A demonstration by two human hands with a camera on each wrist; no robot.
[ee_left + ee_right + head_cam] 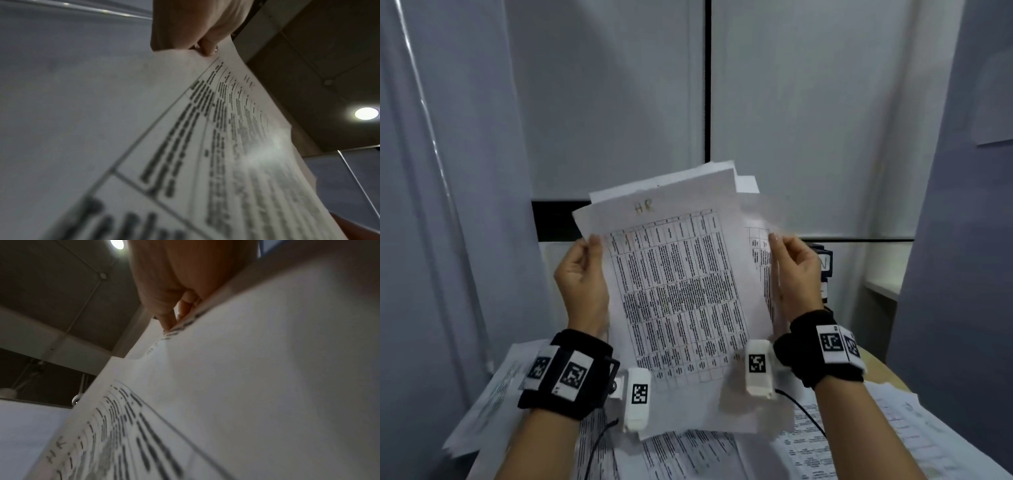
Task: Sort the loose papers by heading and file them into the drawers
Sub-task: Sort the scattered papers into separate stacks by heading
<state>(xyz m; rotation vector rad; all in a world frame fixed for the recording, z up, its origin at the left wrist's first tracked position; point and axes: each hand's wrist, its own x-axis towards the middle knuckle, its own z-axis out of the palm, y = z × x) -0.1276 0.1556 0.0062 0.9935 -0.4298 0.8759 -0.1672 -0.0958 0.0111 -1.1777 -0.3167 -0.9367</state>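
Note:
I hold a sheaf of printed papers (pixel 674 281) upright in front of me, its front sheet a table headed "HR" in handwriting. My left hand (pixel 582 270) pinches the left edge of the front sheets, thumb on the printed side. My right hand (pixel 796 270) pinches the right edge of a sheet behind, which sticks out to the right. The left wrist view shows the thumb (pixel 207 47) pressed on the paper (pixel 205 146). In the right wrist view, fingertips (pixel 168 319) grip the paper's (pixel 226 386) edge.
More loose printed sheets (pixel 722 452) cover the desk (pixel 883 363) below my wrists. A dark labelled object (pixel 825 263) stands behind my right hand. Grey partition walls (pixel 448 205) close in on the left, right and back.

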